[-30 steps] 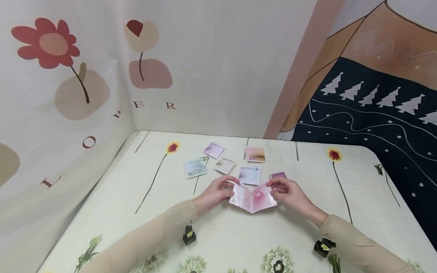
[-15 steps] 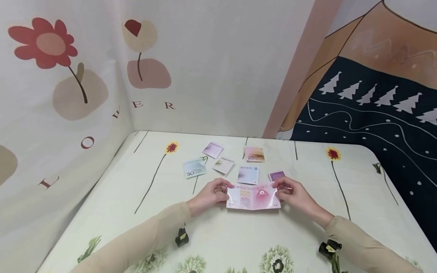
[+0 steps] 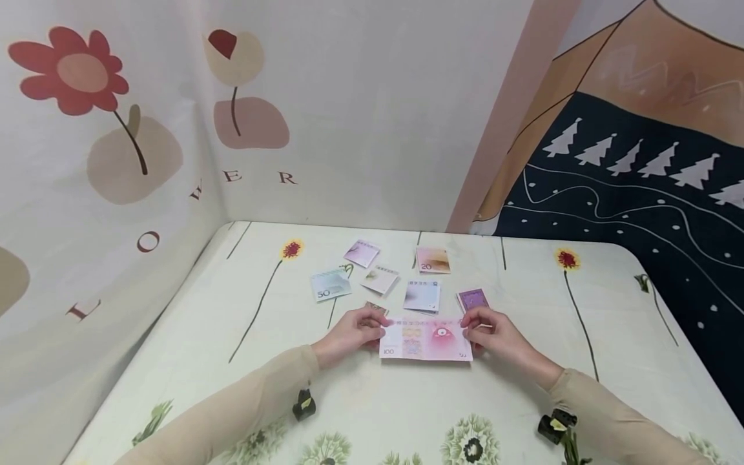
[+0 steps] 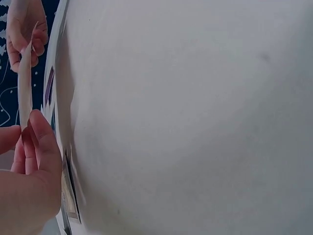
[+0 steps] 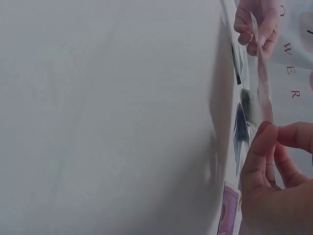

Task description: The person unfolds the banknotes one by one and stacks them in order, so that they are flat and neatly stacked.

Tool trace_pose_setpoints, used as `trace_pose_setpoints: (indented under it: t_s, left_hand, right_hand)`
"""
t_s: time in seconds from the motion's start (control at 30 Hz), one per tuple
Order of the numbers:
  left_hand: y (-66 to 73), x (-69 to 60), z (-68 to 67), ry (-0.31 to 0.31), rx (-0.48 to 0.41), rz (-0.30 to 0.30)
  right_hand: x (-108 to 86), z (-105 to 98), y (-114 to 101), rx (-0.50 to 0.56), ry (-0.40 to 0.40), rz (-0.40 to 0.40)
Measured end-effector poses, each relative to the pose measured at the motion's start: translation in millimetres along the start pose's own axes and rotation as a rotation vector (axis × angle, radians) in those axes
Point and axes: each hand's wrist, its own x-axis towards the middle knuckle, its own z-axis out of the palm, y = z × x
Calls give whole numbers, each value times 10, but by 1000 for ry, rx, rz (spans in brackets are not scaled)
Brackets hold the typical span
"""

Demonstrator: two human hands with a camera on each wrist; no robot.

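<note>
A pink banknote (image 3: 426, 340) marked 100 is spread wide between both hands, a faint crease down its middle. My left hand (image 3: 356, 334) pinches its left end between thumb and fingers. At the opposite end my right hand (image 3: 501, 336) pinches the right edge. In the left wrist view the banknote (image 4: 25, 88) appears nearly edge-on, held above the table. The right wrist view also has the banknote (image 5: 264, 88) edge-on, with the right thumb and finger meeting at its near end.
Folded banknotes lie beyond the hands: a teal 50 (image 3: 331, 285), a brown 20 (image 3: 433, 260), a bluish one (image 3: 422, 296), a violet one (image 3: 361, 253), a greenish one (image 3: 380, 279), a purple one (image 3: 473, 299) and a brownish one (image 3: 376, 309). A flower-print cloth (image 3: 372, 413) covers the table.
The pink banknote was bent in a V along its crease and is now pulled nearly flat. Both hands moved apart, then slightly left. The brownish note behind the left hand came into view.
</note>
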Motion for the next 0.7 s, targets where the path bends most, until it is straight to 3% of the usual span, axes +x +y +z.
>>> trace_pose_setpoints:
  t_s: [0.17, 0.37, 0.7]
  left_hand:
    - [-2, 0, -10, 19, 13, -11]
    - [8, 4, -11, 48, 118, 7]
    - [-26, -6, 29, 35, 181, -7]
  right_hand:
    - [7, 29, 33, -8, -27, -3]
    - [-4, 60, 55, -24, -59, -28]
    - [-6, 79, 77, -122, -83, -19]
